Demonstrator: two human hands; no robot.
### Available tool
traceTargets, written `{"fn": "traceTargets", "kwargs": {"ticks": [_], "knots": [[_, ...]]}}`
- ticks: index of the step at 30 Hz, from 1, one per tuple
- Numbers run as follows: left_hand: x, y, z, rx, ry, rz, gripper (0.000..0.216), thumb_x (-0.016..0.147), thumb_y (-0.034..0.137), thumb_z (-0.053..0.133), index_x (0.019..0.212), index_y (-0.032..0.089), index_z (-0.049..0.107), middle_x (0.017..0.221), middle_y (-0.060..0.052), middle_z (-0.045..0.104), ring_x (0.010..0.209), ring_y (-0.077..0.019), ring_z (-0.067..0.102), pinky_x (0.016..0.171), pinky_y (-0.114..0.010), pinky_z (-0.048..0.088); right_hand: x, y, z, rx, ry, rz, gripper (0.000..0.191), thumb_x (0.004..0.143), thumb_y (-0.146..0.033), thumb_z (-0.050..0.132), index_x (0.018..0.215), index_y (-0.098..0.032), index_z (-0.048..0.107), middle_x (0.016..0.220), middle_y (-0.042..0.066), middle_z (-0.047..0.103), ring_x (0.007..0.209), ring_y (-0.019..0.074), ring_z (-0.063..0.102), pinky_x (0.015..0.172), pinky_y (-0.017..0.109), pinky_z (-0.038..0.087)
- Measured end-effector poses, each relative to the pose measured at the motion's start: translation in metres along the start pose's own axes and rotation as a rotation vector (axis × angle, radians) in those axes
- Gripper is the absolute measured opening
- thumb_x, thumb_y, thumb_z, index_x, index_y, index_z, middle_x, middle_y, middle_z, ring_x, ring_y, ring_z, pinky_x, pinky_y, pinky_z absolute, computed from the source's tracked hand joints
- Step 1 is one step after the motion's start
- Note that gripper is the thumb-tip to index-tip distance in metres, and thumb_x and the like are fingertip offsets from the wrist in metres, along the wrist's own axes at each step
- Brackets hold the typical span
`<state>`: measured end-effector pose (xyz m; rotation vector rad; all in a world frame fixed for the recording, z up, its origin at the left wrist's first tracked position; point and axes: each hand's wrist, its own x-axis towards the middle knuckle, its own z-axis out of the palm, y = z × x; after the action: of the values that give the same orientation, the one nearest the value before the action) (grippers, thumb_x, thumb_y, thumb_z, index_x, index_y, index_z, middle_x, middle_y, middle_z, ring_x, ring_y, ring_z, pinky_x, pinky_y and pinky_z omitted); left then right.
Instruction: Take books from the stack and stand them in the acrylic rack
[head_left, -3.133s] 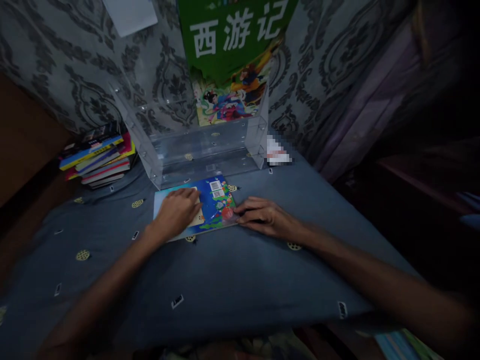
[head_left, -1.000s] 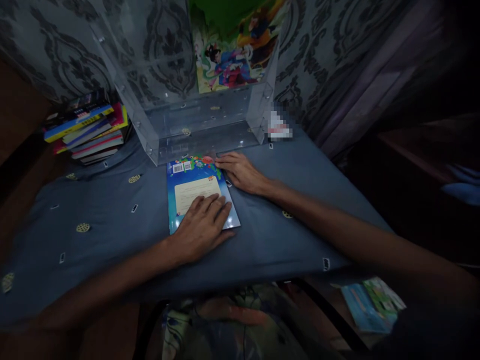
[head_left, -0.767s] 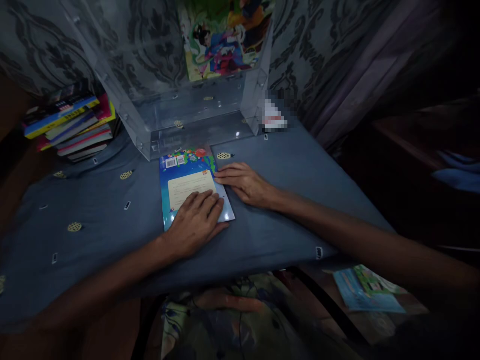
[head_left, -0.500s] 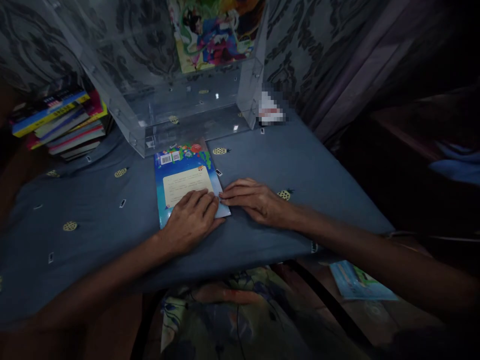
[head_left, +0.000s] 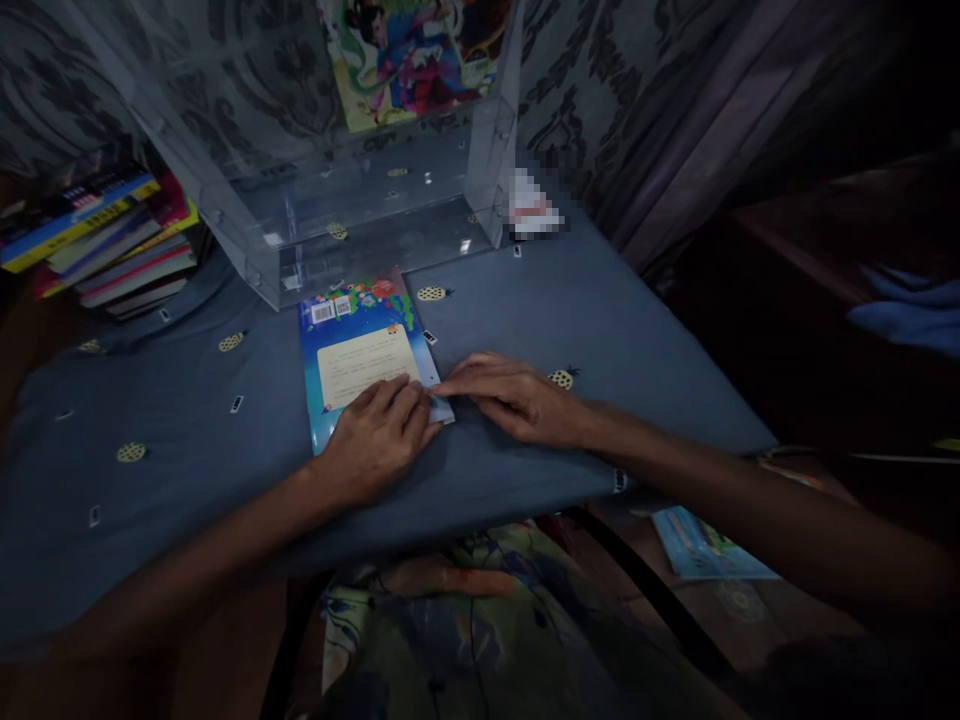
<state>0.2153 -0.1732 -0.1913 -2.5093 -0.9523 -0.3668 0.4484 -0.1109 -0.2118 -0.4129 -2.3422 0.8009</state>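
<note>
A thin blue book (head_left: pixel 358 345) lies back cover up on the blue cloth-covered table (head_left: pixel 187 440), its far end touching the clear acrylic rack (head_left: pixel 360 215). My left hand (head_left: pixel 375 440) rests flat on the book's near right corner, fingers stretched out. My right hand (head_left: pixel 510 397) lies flat on the cloth just right of the book, its fingertips at the book's right edge and meeting the left fingers. Neither hand grips anything.
A green picture book (head_left: pixel 412 55) stands inside the clear rack. A stack of books (head_left: pixel 105 240) sits at the far left. A small white packet (head_left: pixel 532 210) lies right of the rack. Another thin book (head_left: pixel 705 548) lies on the floor at lower right.
The book was turned from crosswise to lengthwise. Over the last second my right hand slid from its far right corner down to its near right edge; the left hand stayed on the near corner.
</note>
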Motion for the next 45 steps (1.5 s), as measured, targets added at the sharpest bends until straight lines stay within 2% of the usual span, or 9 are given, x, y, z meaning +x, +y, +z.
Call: {"fn": "traceTargets", "kwargs": {"ticks": [5, 10, 14, 21, 30, 33, 37, 42, 45], "knots": [[-0.001, 0.0, 0.001, -0.043, -0.043, -0.022, 0.028, 0.103, 0.022, 0.048, 0.111, 0.011, 0.071, 0.105, -0.012, 0.075, 0.108, -0.0253, 0.068, 0.089, -0.038, 0.058, 0.0, -0.002, -0.002, 0.008, 0.009, 0.001, 0.048, 0.097, -0.006, 0.043, 0.138, -0.024, 0.06, 0.106, 0.007, 0.073, 0.103, 0.0198, 0.061, 0.093, 0.039, 0.052], [-0.001, 0.0, 0.0, 0.008, -0.024, -0.003, 0.028, 0.103, 0.022, 0.047, 0.109, 0.011, 0.072, 0.103, -0.011, 0.075, 0.106, -0.0247, 0.069, 0.088, -0.036, 0.058, 0.001, -0.004, -0.002, 0.051, 0.027, -0.02, 0.049, 0.097, -0.004, 0.042, 0.136, -0.025, 0.061, 0.107, 0.006, 0.073, 0.104, 0.0191, 0.062, 0.092, 0.039, 0.053], [0.0, 0.001, -0.001, 0.007, 0.004, 0.009, 0.027, 0.102, 0.024, 0.051, 0.108, 0.009, 0.072, 0.104, -0.013, 0.075, 0.104, -0.0268, 0.07, 0.086, -0.038, 0.059, 0.001, -0.006, -0.001, 0.1, 0.038, -0.05, 0.045, 0.093, -0.004, 0.044, 0.127, -0.023, 0.067, 0.1, 0.006, 0.073, 0.1, 0.0192, 0.063, 0.088, 0.038, 0.054], [-0.001, 0.002, 0.001, -0.03, -0.003, 0.006, 0.029, 0.101, 0.026, 0.054, 0.111, 0.004, 0.07, 0.106, -0.016, 0.074, 0.105, -0.0298, 0.07, 0.086, -0.04, 0.058, 0.003, -0.011, -0.001, 0.014, -0.059, -0.136, 0.034, 0.09, -0.007, 0.046, 0.108, -0.02, 0.072, 0.089, 0.006, 0.074, 0.094, 0.0209, 0.064, 0.087, 0.041, 0.055], [0.004, -0.006, -0.009, -0.15, -0.054, -0.083, 0.027, 0.101, 0.024, 0.049, 0.114, 0.011, 0.068, 0.112, -0.011, 0.073, 0.107, -0.0237, 0.067, 0.091, -0.037, 0.056, 0.004, -0.015, -0.002, -0.014, -0.012, -0.184, 0.029, 0.088, -0.004, 0.048, 0.102, -0.015, 0.07, 0.088, 0.008, 0.075, 0.091, 0.0209, 0.063, 0.082, 0.038, 0.056], [0.009, -0.017, -0.004, -0.154, -0.122, -0.109, 0.029, 0.101, 0.022, 0.047, 0.123, 0.013, 0.065, 0.12, -0.012, 0.07, 0.113, -0.0236, 0.064, 0.097, -0.039, 0.053, 0.004, -0.015, -0.002, 0.004, 0.003, -0.173, 0.029, 0.089, -0.004, 0.048, 0.103, -0.015, 0.07, 0.089, 0.008, 0.075, 0.09, 0.0206, 0.064, 0.079, 0.037, 0.056], [0.023, -0.043, 0.02, -0.122, -0.17, -0.148, 0.035, 0.101, 0.024, 0.047, 0.131, 0.01, 0.06, 0.128, -0.015, 0.067, 0.119, -0.026, 0.062, 0.101, -0.042, 0.051, 0.004, -0.016, -0.003, 0.012, 0.013, -0.175, 0.028, 0.088, -0.004, 0.049, 0.103, -0.015, 0.07, 0.09, 0.009, 0.076, 0.089, 0.0203, 0.065, 0.077, 0.036, 0.056], [0.052, -0.084, 0.053, -0.125, -0.177, -0.247, 0.037, 0.102, 0.026, 0.048, 0.131, 0.009, 0.06, 0.135, -0.017, 0.064, 0.126, -0.027, 0.06, 0.106, -0.045, 0.047, 0.004, -0.017, -0.004, 0.026, 0.013, -0.165, 0.028, 0.088, -0.005, 0.049, 0.103, -0.015, 0.07, 0.089, 0.008, 0.076, 0.09, 0.0205, 0.065, 0.078, 0.036, 0.056], [0.064, -0.1, 0.062, -0.128, -0.194, -0.281, 0.037, 0.102, 0.028, 0.046, 0.13, 0.01, 0.061, 0.134, -0.016, 0.064, 0.121, -0.027, 0.062, 0.101, -0.045, 0.05, 0.004, -0.017, -0.005, 0.032, 0.004, -0.156, 0.028, 0.089, -0.006, 0.049, 0.104, -0.015, 0.07, 0.089, 0.008, 0.076, 0.089, 0.0209, 0.065, 0.077, 0.037, 0.057]]}}
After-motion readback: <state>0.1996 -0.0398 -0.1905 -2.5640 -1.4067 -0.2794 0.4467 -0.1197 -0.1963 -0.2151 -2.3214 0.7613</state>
